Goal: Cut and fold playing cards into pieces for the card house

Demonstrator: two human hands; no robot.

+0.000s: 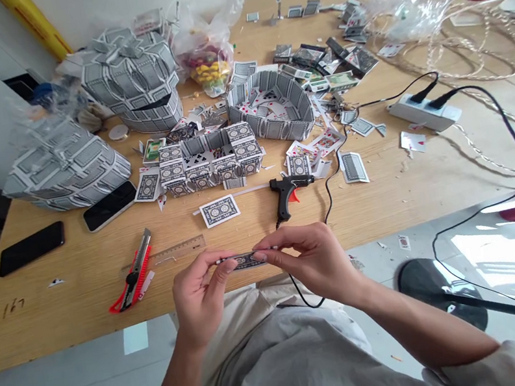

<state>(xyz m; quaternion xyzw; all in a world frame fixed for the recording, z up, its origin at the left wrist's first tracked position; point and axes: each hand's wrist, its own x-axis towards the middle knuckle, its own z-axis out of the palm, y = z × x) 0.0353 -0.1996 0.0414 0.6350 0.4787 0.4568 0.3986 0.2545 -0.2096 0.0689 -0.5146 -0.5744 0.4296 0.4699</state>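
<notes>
A playing card (244, 261) with a dark patterned back is pinched at both ends, seen nearly edge-on above the table's front edge. My left hand (204, 294) grips its left end between thumb and fingers; my right hand (315, 261) grips the right end the same way. Beyond them lies a patterned card (220, 212), face down. A black glue gun (285, 196) with an orange trigger rests just past my right hand. Farther back stands a small box built of folded cards (210, 161). To the left lies a red utility knife (133, 273) beside a clear ruler (175, 249).
Two phones (32, 248) lie at the left. Large card-built baskets (134, 75) stand behind them. A ring-shaped card wall (271, 115) sits mid-table among loose cards. At the right, a white power strip (424, 112) has black cables, one hanging over the edge.
</notes>
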